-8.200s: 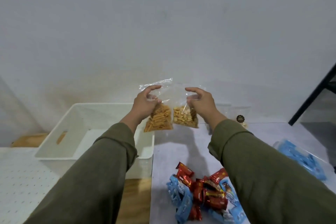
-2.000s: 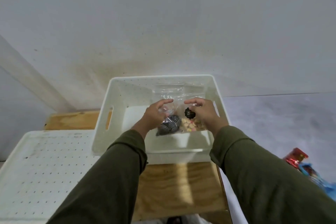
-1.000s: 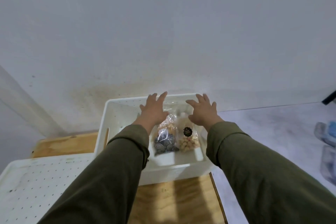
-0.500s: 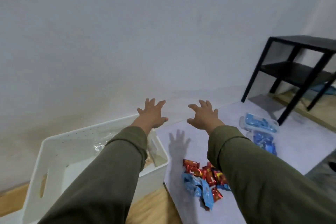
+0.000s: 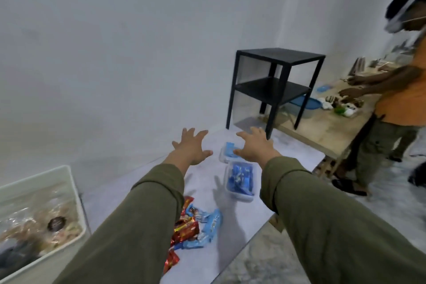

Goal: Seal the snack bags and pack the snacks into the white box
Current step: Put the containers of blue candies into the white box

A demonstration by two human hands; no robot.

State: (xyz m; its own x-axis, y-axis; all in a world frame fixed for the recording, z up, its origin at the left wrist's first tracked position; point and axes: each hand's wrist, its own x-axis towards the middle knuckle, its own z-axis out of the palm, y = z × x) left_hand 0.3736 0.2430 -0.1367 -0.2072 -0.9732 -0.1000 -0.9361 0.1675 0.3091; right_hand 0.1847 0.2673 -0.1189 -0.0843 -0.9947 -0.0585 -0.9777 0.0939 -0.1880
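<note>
Bags released into the box; hands turned toward the remaining snacks.

Both the left hand (image 5: 190, 146) and right hand (image 5: 254, 146) are spread wide and empty; the sealed clear snack bags (image 5: 43, 221) now lie in the white plastic box (image 5: 73, 188), far left of them, while two clear containers of blue packets (image 5: 239, 178) are reached for just beneath the right.

long olive-green sleeves to the wrists, left hand (image 5: 192, 146) bare, right hand (image 5: 254, 146) bare

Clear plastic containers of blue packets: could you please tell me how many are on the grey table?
2: one clear plastic container lies beneath the right hand; the other sits just beyond it, partly hidden by that hand.
</note>
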